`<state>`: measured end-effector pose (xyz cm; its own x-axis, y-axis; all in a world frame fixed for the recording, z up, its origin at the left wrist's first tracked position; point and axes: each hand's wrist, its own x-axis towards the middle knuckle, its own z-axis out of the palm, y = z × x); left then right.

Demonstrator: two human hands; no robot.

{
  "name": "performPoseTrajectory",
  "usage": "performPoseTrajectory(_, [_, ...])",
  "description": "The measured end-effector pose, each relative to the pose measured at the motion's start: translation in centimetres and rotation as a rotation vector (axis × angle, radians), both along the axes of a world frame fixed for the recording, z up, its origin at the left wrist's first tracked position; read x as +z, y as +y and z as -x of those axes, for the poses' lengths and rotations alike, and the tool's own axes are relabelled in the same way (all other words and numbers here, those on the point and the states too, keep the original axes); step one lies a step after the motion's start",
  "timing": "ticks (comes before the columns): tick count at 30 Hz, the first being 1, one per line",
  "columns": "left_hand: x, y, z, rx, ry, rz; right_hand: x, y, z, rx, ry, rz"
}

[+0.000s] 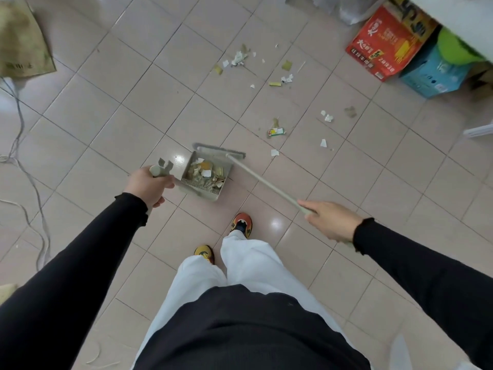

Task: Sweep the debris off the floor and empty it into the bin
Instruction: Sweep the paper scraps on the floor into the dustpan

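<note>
Beige dustpan (203,193) holds paper scraps (206,173), broom (264,180) resting at its mouth.

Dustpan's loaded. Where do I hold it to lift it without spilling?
Probably by the handle end, where the left hand grips it, coming from the toothed near side. The dustpan opens away from you, toward the broom head, so lifting from behind should tip the debris back, not out.

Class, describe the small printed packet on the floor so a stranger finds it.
From the red cardboard box, look toward the grey broom head. The small green-and-white packet lies between them, nearer the broom. Unlike the torn scraps around it, it is a printed rectangle.
</note>
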<state>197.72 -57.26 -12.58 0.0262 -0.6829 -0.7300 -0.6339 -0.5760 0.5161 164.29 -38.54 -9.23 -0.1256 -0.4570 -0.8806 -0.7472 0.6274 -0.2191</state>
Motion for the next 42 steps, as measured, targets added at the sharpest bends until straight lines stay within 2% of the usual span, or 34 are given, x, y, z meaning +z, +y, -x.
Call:
performPoseTrajectory(3, [0.0,0.3,0.3,0.007,-0.006,0.003,-3.5,-2.6,-1.3,0.017,0.019,0.052])
performPoseTrajectory(6, [-0.1,0.6,0.6,-0.001,-0.011,0.006,-6.0,-4.0,-2.7,0.073,-0.001,0.0])
performPoseTrajectory(9, [-0.1,0.6,0.9,0.0,-0.004,0.01,-4.9,-2.7,-2.3,0.115,-0.012,-0.029])
performPoseTrajectory(14, [0.2,0.1,1.2,-0.04,0.0,0.039,-0.7,2.6,0.3,-0.126,-0.084,-0.018])
performPoseTrajectory(18, [0.3,-1.5,2.0,-0.048,0.02,0.044,-1.4,2.4,1.0,-0.351,-0.135,0.036])
performPoseTrajectory(21, [0.7,-3.9,2.9,-0.083,0.037,0.057,-2.0,-1.8,1.3,-0.437,-0.141,0.098])
performPoseTrajectory(28, [0.9,-12.1,4.6,-0.165,0.047,0.071,-3.1,-15.4,2.7,-0.43,-0.074,0.212])
performPoseTrajectory(36, [0.5,-17.5,7.8,-0.257,0.048,0.093,-5.5,-30.7,7.8,-0.278,0.071,0.263])
performPoseTrajectory(42, [-0.2,-19.2,11.8,-0.226,0.008,0.105,-8.8,-42.3,15.0,-0.115,0.149,0.275])
